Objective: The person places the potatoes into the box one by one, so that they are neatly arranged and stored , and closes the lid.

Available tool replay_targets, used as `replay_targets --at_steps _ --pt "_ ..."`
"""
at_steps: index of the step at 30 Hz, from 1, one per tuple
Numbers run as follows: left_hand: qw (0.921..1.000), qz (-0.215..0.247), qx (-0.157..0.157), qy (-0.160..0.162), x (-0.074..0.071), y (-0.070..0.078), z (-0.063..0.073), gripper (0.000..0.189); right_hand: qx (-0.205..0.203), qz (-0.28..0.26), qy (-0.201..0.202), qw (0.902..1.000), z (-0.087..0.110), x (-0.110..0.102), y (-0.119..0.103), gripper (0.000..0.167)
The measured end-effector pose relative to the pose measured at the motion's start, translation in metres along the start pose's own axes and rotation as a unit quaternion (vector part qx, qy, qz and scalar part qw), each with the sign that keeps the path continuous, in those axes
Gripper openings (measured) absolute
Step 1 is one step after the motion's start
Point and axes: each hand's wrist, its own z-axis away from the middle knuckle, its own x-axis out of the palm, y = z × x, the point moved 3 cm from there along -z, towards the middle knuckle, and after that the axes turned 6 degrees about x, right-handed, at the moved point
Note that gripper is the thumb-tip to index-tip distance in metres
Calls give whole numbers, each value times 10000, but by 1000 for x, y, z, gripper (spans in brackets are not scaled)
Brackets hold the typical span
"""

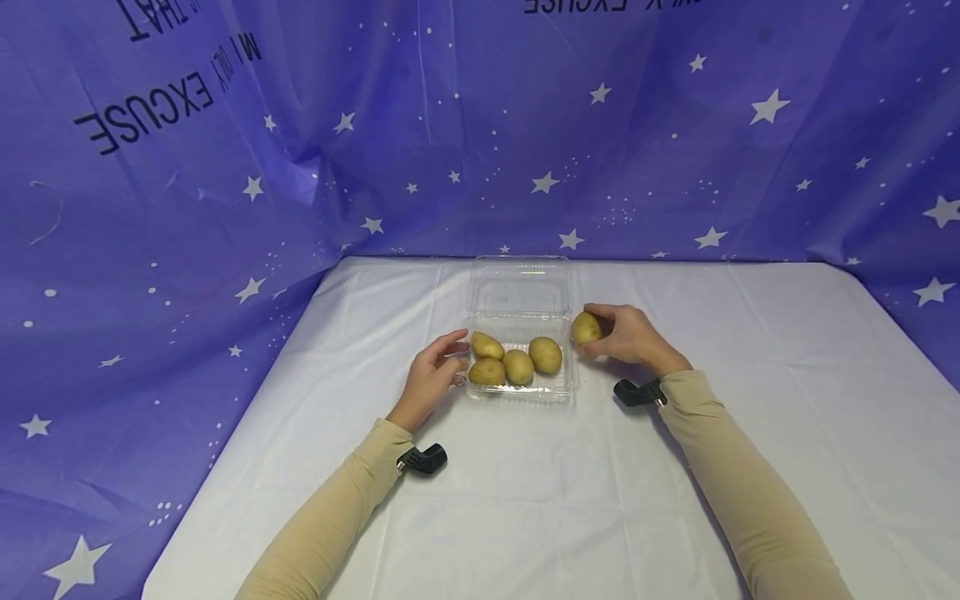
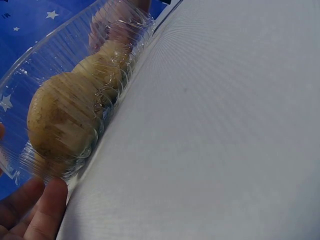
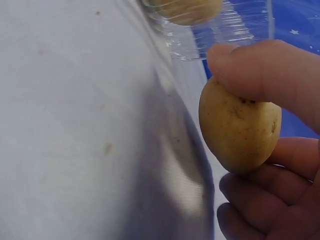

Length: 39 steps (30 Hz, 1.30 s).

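A potato (image 1: 587, 329) is gripped between the thumb and fingers of my right hand (image 1: 630, 335), just beyond the right wall of a clear plastic clamshell container (image 1: 551, 387). The right wrist view shows this potato (image 3: 240, 127) close up, with the thumb over its upper side. Several potatoes (image 1: 518, 367) lie inside the container, three toward its left and one (image 1: 545, 355) nearer the right. My left hand (image 1: 430, 375) is at the container's left end, fingers spread around the corner. In the left wrist view its fingertips (image 2: 52, 197) touch or nearly touch the clear wall.
The container's lid (image 1: 520, 287) is folded back flat, away from me. A white cloth (image 1: 525, 500) covers the table. Purple sheeting with stars (image 1: 465, 125) hangs behind and at the left. A small black camera (image 1: 423, 459) sits on each wrist.
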Motion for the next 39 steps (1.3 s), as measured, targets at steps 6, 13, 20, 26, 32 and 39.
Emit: replay_targets --at_steps 6,13,20,26,32,39 --pt "10000 19 27 6 0 -1 0 55 159 -179 -39 9997 2 -9 -3 86" --pt "9998 99 165 44 -1 0 2 54 89 -581 55 9983 8 -24 -9 83" --pt "9998 70 150 64 -1 -1 2 55 -191 -531 202 9982 12 -30 -21 83" --pt "9998 128 120 67 0 -1 2 54 -331 -452 166 9983 15 -27 -34 81" --pt "9999 102 96 86 0 -1 1 55 -527 -528 -16 9972 16 -17 -46 79" --pt "9999 23 81 68 0 0 1 54 -737 -513 -144 9959 17 -3 -57 82"
